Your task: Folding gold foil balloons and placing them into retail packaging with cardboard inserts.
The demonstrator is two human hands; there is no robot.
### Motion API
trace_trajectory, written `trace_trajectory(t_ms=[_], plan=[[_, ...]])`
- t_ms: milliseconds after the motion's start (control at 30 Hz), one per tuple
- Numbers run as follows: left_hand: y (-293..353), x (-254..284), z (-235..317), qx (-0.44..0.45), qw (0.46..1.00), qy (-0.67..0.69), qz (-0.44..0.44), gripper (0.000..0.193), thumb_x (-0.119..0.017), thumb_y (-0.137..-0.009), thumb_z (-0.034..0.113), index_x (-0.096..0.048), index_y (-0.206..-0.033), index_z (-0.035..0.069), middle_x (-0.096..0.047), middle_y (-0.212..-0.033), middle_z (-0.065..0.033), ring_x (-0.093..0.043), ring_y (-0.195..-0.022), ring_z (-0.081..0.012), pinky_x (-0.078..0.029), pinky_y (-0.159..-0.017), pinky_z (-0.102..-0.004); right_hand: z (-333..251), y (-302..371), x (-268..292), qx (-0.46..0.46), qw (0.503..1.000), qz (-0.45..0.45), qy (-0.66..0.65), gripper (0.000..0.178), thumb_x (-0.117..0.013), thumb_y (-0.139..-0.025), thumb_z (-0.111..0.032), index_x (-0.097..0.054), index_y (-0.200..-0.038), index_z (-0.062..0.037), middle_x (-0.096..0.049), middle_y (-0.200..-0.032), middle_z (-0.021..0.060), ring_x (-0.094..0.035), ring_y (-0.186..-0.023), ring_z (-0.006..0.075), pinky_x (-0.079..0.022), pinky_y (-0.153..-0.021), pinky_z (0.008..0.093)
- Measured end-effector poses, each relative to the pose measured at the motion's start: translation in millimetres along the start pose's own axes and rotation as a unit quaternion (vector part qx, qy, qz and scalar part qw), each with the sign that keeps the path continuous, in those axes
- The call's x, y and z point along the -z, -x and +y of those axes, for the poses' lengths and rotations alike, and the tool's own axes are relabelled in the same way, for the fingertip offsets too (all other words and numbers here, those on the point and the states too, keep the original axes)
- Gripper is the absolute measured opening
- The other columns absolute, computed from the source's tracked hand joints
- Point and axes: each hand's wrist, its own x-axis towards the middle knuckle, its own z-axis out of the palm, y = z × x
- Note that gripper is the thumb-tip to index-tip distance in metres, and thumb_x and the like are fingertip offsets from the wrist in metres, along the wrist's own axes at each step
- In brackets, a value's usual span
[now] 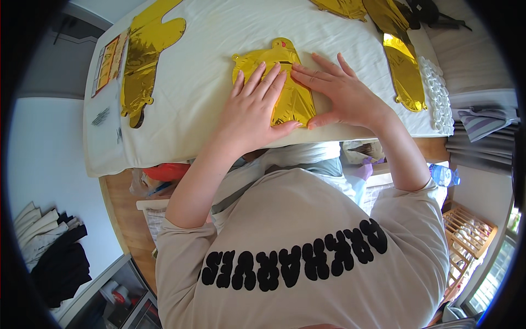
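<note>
A gold foil balloon, deflated and folded, lies flat on the cream-covered table in front of me. A small tab with a reddish mark sticks up at its far end. My left hand rests palm down across its left part, fingers stretched out and slightly spread. Along the right edge lies my right hand, fingers spread, its fingertips touching the foil and its thumb by the near right corner. Both hands press on the foil without gripping it. My palms hide part of the balloon.
Another flat gold foil balloon lies at the left, beside a clear package with a printed card. More gold foil lies at the right, near a strip of clear rings. A black item sits far right. The table's near edge is close.
</note>
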Motion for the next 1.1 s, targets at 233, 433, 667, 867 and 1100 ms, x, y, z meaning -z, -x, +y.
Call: trace_trajectory(t_ms=[233, 433, 667, 867, 1100], plan=[[1, 0, 0, 0.012, 1.0, -0.011, -0.021, 0.096, -0.068, -0.086, 0.063, -0.04, -0.156, 0.003, -0.039, -0.162, -0.0135, -0.031, -0.153, -0.0326, -0.019, -0.124, -0.0604, 2, 1, -5, -0.009, 0.999, 0.03, -0.036, 0.127, -0.088, -0.062, -0.061, -0.025, -0.165, -0.0199, -0.041, -0.163, 0.0066, -0.022, -0.157, 0.0318, -0.005, -0.13, 0.055], [3, 4, 0, 0.018, 0.998, -0.017, -0.052, 0.103, -0.07, -0.087, 0.06, -0.025, -0.163, 0.006, -0.03, -0.167, -0.0134, -0.024, -0.156, -0.0334, -0.018, -0.127, -0.0548, 4, -2, -4, -0.006, 0.999, 0.025, -0.044, 0.137, -0.091, -0.058, -0.058, -0.018, -0.166, -0.0183, -0.036, -0.165, 0.0085, -0.022, -0.157, 0.0326, -0.007, -0.13, 0.0543], [3, 11, -6, 0.048, 0.978, 0.205, 0.005, 0.112, -0.056, -0.093, 0.071, -0.003, -0.165, 0.003, -0.021, -0.169, -0.0237, -0.013, -0.159, -0.0362, -0.012, -0.128, -0.0528, 24, 7, -4, 0.052, 0.96, 0.081, -0.262, 0.14, -0.092, -0.058, -0.057, -0.015, -0.166, -0.0133, -0.029, -0.168, 0.0131, -0.027, -0.154, 0.0354, -0.018, -0.128, 0.0481], [23, 18, -25, 0.02, 0.849, 0.496, 0.184, 0.091, -0.047, -0.102, 0.062, -0.012, -0.166, 0.007, -0.023, -0.17, -0.0197, -0.019, -0.158, -0.0349, -0.011, -0.128, -0.0525, -8, 13, -5, 0.139, 0.977, 0.153, -0.058, 0.086, -0.08, -0.083, -0.05, -0.047, -0.15, -0.0083, -0.043, -0.158, 0.0168, -0.042, -0.145, 0.036, -0.027, -0.124, 0.0521], [82, 40, -9, -0.071, 0.997, -0.033, 0.0, 0.074, -0.074, -0.09, 0.045, -0.051, -0.152, 0.012, -0.049, -0.157, -0.0068, -0.043, -0.148, -0.025, -0.038, -0.119, -0.0502, -40, 39, -25, 0.137, 0.968, 0.21, -0.008, 0.052, -0.085, -0.076, -0.025, -0.067, -0.122, -0.0093, -0.065, -0.13, 0.0106, -0.062, -0.123, 0.0317, -0.047, -0.11, 0.0502]])
